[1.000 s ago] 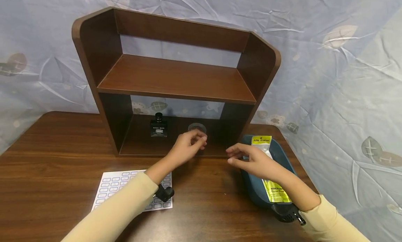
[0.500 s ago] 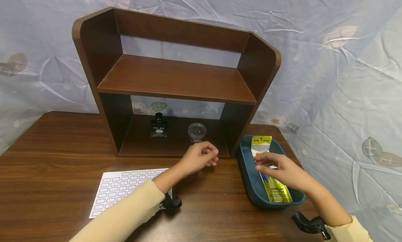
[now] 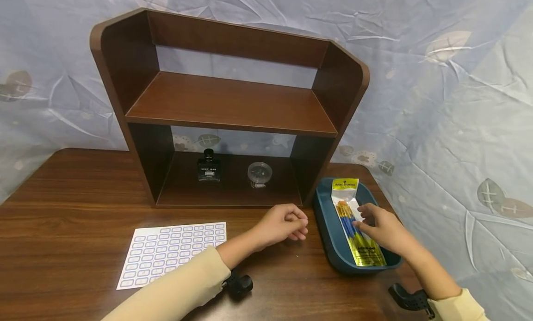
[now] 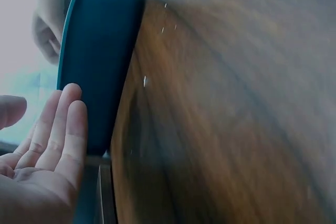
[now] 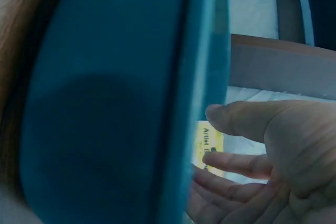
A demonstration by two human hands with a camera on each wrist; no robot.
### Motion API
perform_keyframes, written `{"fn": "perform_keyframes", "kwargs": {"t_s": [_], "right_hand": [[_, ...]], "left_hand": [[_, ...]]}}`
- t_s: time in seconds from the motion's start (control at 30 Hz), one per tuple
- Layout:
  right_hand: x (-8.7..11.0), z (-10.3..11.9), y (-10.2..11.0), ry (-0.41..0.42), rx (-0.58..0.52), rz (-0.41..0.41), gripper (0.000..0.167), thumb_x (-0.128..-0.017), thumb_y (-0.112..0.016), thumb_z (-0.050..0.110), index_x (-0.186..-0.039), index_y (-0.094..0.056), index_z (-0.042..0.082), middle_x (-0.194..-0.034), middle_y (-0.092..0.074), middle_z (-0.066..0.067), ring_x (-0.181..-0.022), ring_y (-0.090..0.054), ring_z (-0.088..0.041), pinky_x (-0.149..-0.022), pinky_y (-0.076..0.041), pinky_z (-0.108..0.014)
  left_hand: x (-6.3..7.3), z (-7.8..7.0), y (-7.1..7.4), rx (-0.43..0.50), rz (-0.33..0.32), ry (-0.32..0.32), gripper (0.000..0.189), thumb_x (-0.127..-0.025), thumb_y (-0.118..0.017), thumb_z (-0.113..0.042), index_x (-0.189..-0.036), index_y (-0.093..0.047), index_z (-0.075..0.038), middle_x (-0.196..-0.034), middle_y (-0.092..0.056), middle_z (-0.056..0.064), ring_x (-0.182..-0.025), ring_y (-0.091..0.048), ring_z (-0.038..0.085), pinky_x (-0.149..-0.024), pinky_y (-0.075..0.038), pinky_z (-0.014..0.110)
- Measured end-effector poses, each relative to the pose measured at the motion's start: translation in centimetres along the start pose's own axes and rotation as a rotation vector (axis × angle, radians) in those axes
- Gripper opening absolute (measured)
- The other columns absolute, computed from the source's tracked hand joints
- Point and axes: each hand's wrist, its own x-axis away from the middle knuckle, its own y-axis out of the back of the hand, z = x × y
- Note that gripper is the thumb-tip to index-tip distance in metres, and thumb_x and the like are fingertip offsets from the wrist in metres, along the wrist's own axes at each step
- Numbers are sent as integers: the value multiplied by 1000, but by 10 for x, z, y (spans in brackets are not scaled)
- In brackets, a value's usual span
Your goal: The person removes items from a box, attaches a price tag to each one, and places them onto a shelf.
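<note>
My right hand [image 3: 383,228] hovers over the blue plastic basin [image 3: 330,247], thumb and forefinger apart and holding nothing. Below its fingertips, a pack of artist brushes [image 3: 346,219] lies in the basin, in a clear and yellow wrapper. In the right wrist view, the fingers are spread by the wrapper's yellow label [image 5: 206,145], past the basin's rim. My left hand [image 3: 283,226] hangs over the table just left of the basin, its fingers loosely bent. The left wrist view shows that palm bare beside the basin's wall [image 4: 100,51].
A brown two-tier shelf [image 3: 233,103] stands at the back. On its lower level are a black perfume bottle [image 3: 209,169] and a small round clear-lidded jar [image 3: 260,174]. A sheet of blue-framed labels [image 3: 175,249] lies at the table's front left.
Both hands have moved right. The left hand came away from the jar on the lower shelf, towards the basin. The right hand has travelled over the brush pack.
</note>
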Motion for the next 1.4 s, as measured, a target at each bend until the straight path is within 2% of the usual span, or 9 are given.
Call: {"fn": "perform_keyframes", "kwargs": {"t_s": [0.27,0.4,0.57,0.83,1.0,1.2,1.4], "right_hand": [[-4,-7,-8,-37,35,9,53,-102,-67,20,-137,-50,-16,-130,-61,-40,-111,-68,-51,-87,-61,-56],[-6,-8,-12,-50,44,19,54,-101,-67,19,-137,-49,-17,-129,-61,-41,-110,-69,-49,-86,-61,-57],[-8,-10,-17,-44,99,11,58,-100,-69,18,-136,-45,-21,-114,-66,-36,-99,-68,-41,-79,-58,-54],[-10,-5,-23,-84,172,-17,58,-100,-68,18,-136,-43,-21,-119,-64,-39,-109,-66,-50,-86,-57,-59],[-12,-1,-25,-107,205,-10,63,-101,-67,21,-140,-40,-21,-130,-57,-44,-122,-59,-57,-96,-53,-65],[-16,0,-26,-103,234,-14,63,-101,-67,20,-138,-40,-23,-122,-60,-43,-115,-62,-56,-91,-55,-63],[-18,4,-27,-164,296,24,65,-102,-66,25,-136,-40,-23,-114,-63,-40,-109,-65,-55,-85,-57,-61]], "left_hand": [[-3,3,-22,87,10,53,15,-102,-63,-3,-111,-64,8,-96,-76,29,-79,-79,26,-77,-67,39],[-5,6,-31,110,15,76,13,-101,-64,-3,-109,-66,7,-94,-76,28,-78,-78,23,-75,-67,37],[-5,7,-41,121,21,108,12,-100,-67,-7,-105,-67,4,-93,-77,29,-76,-78,25,-73,-67,39],[-9,10,-51,132,32,157,18,-103,-67,-15,-104,-67,2,-94,-78,29,-78,-79,31,-70,-67,39],[-11,12,-55,149,31,154,20,-103,-66,-16,-104,-67,4,-94,-77,29,-80,-79,34,-70,-67,39],[-13,11,-58,167,34,130,17,-104,-65,-14,-99,-66,2,-94,-77,32,-78,-79,34,-69,-67,38],[-16,10,-61,170,44,110,15,-103,-65,-11,-97,-65,2,-94,-76,33,-75,-79,31,-71,-67,40]]}}
